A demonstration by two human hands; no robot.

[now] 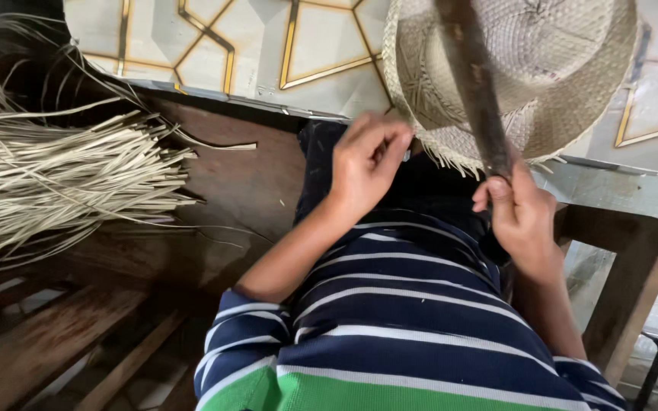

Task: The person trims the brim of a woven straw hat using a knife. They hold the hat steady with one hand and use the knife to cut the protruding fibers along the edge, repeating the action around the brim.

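Observation:
A pale woven straw hat [565,68] with a frayed, unfinished brim edge rests over my knee at the upper right. My left hand [367,164] pinches the loose strands at the brim's lower left edge, fingers closed on them. My right hand [523,217] grips the lower end of a dark wooden stick [474,84] that slants up across the front of the hat. My striped navy, white and green shirt [390,327] fills the bottom of the view.
A bundle of long pale straw strips [55,179] lies on a dark wooden bench [230,183] at the left. A wooden chair frame [634,266] stands at the right. The floor has pale tiles with gold lines [268,46].

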